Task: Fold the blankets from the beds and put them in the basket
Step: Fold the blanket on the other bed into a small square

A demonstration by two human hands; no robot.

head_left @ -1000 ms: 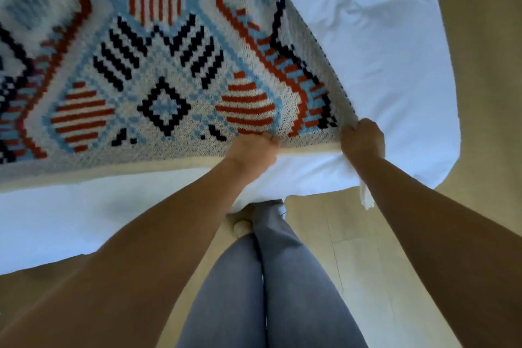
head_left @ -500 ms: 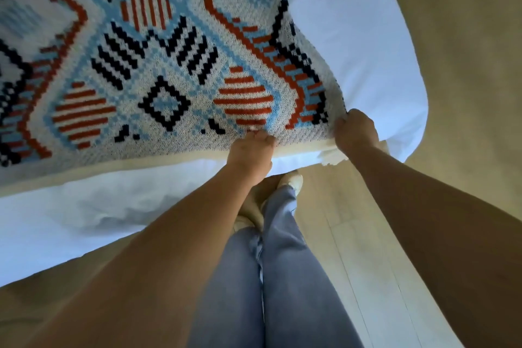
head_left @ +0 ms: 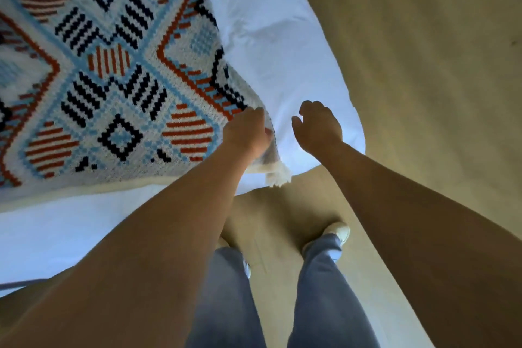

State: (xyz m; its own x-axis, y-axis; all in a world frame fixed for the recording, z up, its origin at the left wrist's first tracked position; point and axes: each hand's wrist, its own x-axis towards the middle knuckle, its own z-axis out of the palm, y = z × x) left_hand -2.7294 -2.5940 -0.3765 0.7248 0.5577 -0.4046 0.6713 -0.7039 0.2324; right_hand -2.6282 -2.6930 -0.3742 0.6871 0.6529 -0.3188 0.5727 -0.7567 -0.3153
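Ok, person's standing at the bed's (head_left: 356, 133) near-right corner, both arms stretched fwd. Blanket (head_left: 113, 79) is a knit, white w/ light-blue, rust-red & navy diamonds and stripes. It lies spread over the white sheet (head_left: 268, 22), covering the bed's left part & running out of view at left and top. Its near edge runs roughly along the bed's near edge, w/ a strip of sheet showing below it. The blanket's near-right corner sits close to the bed's near-right corner, not quite at it.

Left hand (head_left: 247, 134) is right on that blanket corner. Its fingers (head_left: 260, 118) are curled over the right-hand edge, grasping the knit, and the cloth is bunched under the palm. A white tassel (head_left: 278, 176) hangs from the corner just below the hand, at the sheet's edge.

Right hand (head_left: 317, 128) is just beside it, to the right & apart from the blanket, w/ a gap of sheet between the two hands. Its fingers are loosely bent, thumb spread, grasping nothing. It looks to hover over the sheet; can't tell if it touches.

Right of the blanket the sheet shows white w/ a few soft creases, rounding off at the bed corner. Beige floor (head_left: 423, 65) lies beyond & below. Down low are legs (head_left: 324, 291) in grey-blue trousers, feet apart. One pale shoe (head_left: 340, 232) shows by the right leg; the 2nd is mostly hidden behind the left arm.
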